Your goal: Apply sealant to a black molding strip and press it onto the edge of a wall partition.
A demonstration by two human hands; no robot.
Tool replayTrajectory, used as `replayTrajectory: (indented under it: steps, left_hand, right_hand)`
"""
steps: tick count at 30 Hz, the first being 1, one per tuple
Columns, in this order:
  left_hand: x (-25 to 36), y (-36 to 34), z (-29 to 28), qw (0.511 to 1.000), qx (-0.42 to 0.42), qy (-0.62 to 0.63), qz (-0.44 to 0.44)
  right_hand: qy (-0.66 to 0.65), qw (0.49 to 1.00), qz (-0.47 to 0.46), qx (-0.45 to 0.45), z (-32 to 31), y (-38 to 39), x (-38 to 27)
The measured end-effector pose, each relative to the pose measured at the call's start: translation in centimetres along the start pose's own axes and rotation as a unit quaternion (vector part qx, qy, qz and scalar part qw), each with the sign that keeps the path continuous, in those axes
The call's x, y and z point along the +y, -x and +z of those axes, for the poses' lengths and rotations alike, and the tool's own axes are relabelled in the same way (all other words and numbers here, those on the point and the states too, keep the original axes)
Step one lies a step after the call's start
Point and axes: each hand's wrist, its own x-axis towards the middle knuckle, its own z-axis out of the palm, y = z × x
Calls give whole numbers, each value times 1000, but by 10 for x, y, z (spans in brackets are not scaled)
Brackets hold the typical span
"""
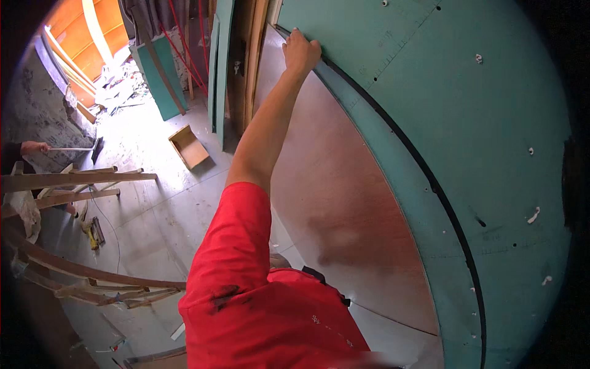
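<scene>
My left arm, in a short red sleeve, stretches up along the wall. The left hand (301,51) is at the upper end of a long black strip (410,144), its fingers bent and closed at that end; the fingertips are partly hidden. From there the strip bows down and right across green wallboard (491,117) to the lower edge. Left of the strip lies a narrower green band, then a reddish-brown smooth panel (344,190) with a curved edge. My right hand does not show; only a pale blur is at the bottom edge.
A wooden box (189,147) lies on the pale floor. Green boards (222,74) lean upright behind it. At left, another person's hand (35,147) holds a long-handled tool with a dark head, near a wooden trestle (80,179), a yellow tool (95,234) and curved timber frames (98,273).
</scene>
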Motion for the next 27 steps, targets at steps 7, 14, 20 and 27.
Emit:
replayTrajectory:
  steps: [7,14,20,27]
  left_hand:
    - [-4,-7,-3,1000,-11,-8,-11]
    - [-7,-7,3,1000,10,8,-18]
    - [-4,-12,1,1000,-20,-11,-19]
    - [-31,-11,7,998,8,-59,-9]
  right_hand:
    - [35,994,-96,41,-6,-9,4]
    - [-65,996,51,20,29,-9,64]
    - [-83,986,139,-47,62,-7,95]
    - [-20,991,101,-83,59,-46,20]
